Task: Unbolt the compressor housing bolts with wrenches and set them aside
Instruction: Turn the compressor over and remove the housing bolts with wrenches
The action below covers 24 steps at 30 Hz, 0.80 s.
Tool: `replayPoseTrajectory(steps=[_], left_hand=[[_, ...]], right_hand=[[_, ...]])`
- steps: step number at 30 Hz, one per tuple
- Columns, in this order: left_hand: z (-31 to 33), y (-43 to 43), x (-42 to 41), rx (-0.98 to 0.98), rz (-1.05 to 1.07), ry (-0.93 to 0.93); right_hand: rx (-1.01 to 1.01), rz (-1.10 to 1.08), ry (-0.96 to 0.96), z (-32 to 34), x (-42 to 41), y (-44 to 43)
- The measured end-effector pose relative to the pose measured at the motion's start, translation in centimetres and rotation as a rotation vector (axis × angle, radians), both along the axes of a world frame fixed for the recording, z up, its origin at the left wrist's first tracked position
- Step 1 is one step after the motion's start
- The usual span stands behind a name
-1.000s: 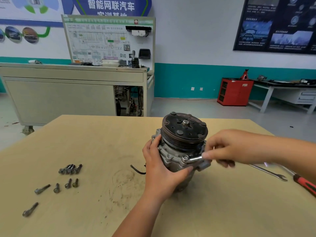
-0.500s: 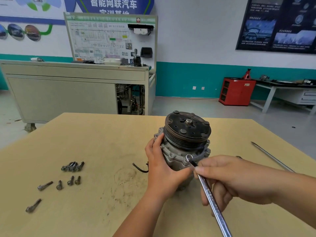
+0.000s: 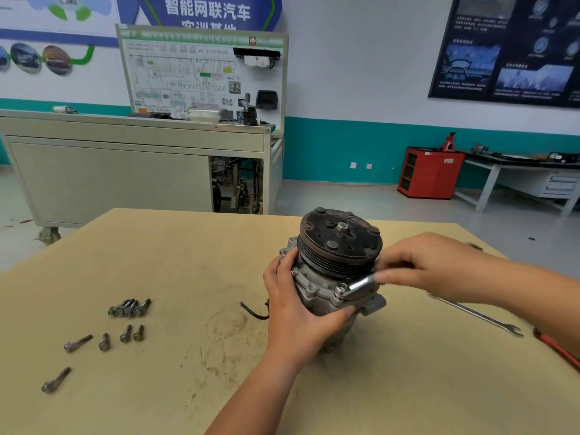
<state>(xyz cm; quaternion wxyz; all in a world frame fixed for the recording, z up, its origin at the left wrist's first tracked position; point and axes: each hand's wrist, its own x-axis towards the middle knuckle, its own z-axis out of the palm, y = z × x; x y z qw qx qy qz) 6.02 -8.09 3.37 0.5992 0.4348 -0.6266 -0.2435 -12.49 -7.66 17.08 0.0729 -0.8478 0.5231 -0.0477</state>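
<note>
Compressor (image 3: 340, 243) stands pulley-up, right of centre on table (image 3: 188, 262); left hand (image 3: 298, 309) grips its near side, and right hand (image 3: 439, 265) pinches a short wrench (image 3: 361, 284) whose end is set on the compressor's front flange. Loose bolts (image 3: 128, 307) lie well apart to the left, with a black wire (image 3: 254, 312) just beside the left hand. Spare wrench (image 3: 480, 315) and red-handled tool (image 3: 561, 350) are partly hidden by the right forearm.

automotive training workshop, wiring trainer board (image 3: 201, 73), red tool cabinet (image 3: 430, 172)
</note>
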Motion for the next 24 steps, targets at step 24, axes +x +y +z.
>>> replayPoseTrajectory(steps=[24], left_hand=[[-0.3, -0.1, 0.0, -0.009, 0.024, -0.034]], right_hand=[[0.811, -0.112, -0.487, -0.8, 2.6, 2.7]])
